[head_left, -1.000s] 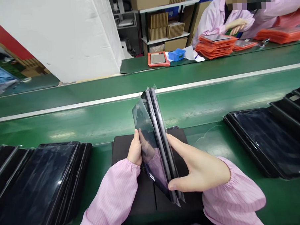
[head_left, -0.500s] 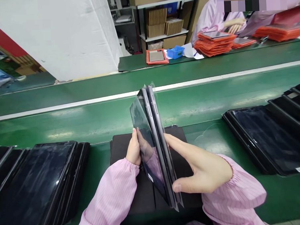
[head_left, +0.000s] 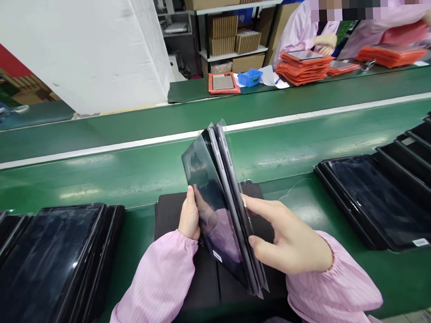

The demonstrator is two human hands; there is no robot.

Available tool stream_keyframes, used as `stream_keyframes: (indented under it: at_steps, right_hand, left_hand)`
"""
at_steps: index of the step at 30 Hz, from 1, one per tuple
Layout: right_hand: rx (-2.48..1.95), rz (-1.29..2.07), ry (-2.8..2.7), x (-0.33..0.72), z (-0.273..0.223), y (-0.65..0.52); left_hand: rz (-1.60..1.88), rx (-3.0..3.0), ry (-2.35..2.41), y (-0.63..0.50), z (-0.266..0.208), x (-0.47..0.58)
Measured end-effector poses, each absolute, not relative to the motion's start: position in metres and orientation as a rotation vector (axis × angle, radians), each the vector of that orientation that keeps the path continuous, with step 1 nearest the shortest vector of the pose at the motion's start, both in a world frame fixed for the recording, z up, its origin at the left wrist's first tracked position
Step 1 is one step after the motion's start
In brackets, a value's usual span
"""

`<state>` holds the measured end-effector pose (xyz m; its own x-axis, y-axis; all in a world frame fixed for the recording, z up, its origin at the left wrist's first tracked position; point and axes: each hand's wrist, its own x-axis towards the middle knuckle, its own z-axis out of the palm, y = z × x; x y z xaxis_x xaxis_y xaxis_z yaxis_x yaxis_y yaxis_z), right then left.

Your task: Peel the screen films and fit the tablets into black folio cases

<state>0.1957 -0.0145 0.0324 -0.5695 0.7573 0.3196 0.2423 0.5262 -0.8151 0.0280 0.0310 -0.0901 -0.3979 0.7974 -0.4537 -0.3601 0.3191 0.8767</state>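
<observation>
Two tablets (head_left: pixel 219 204) with grey edges stand on end, tilted, face to back in my hands. Clear film sticks out past their edges, and a small white label shows low on the front screen. My left hand (head_left: pixel 189 215) grips them at the left side, thumb on the screen and the other fingers hidden behind. At the right side, my right hand (head_left: pixel 285 237) has its thumb and forefinger bent against the edge and film of the rear tablet. Beneath them lies a black pad (head_left: pixel 203 286) with a seam down its middle.
Overlapping rows of dark tablets lie on the green bench at left (head_left: pixel 52 268) and right (head_left: pixel 377 197). Across the raised ledge are a blue bin (head_left: pixel 250 77), a stack of orange sleeves (head_left: pixel 304 69) and co-workers in pink sleeves. A white pillar (head_left: pixel 107 52) stands behind.
The thumb and forefinger of my right hand have drawn closer together at the tablets' edge. The tablets have turned slightly, and the whole view has shifted a little.
</observation>
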Motion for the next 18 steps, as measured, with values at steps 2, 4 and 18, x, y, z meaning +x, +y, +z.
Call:
stream_keyframes:
  at_steps: [2,4,18]
  right_hand:
    - [-0.816,0.964,-2.073,0.1945,0.0327,-0.0149]
    - [-0.849,0.948,-2.074,0.1938,0.0326,-0.0161]
    - [-0.897,1.015,-2.100,0.1975,0.0335,-0.0193]
  left_hand:
    - [1.328,0.431,1.498,0.0301,-0.0883,0.0277]
    - [1.312,0.431,1.495,0.0297,-0.0858,0.0270]
    - [1.305,0.447,1.486,0.0281,-0.0800,0.0251]
